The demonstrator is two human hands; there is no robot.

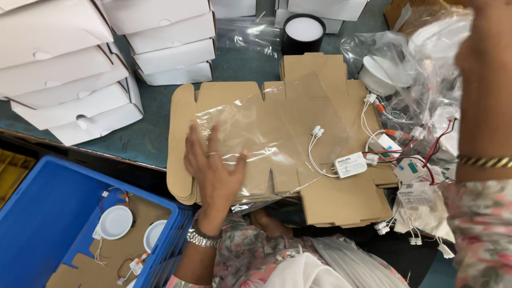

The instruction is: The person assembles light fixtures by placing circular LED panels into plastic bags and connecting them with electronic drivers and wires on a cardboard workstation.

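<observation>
Left hand [213,168] lies flat, fingers spread, palm down on a clear bag [266,136] that sits on a stack of flat cardboard blanks [341,200] at the table edge. It presses, no real grip. Right hand [480,48] is raised at the far right, up by a heap of bagged lamps [421,69]; it is cropped and blurred, so I cannot tell whether its fingers are shut. A small white driver [350,165] with thin white leads rests on the blanks just right of the bag, apart from the left hand. Risks, as I judge them: the bag is slick, so it could slide off the cardboard under a flat palm; the blanks overhang the table edge and could tip toward the lap; the driver's leads run close to the tangled red and white wires [421,144] of the heap and could snag and drag the driver off. Blue crate [48,208] with round lamps sits low left, white boxes [80,69] stacked behind.
</observation>
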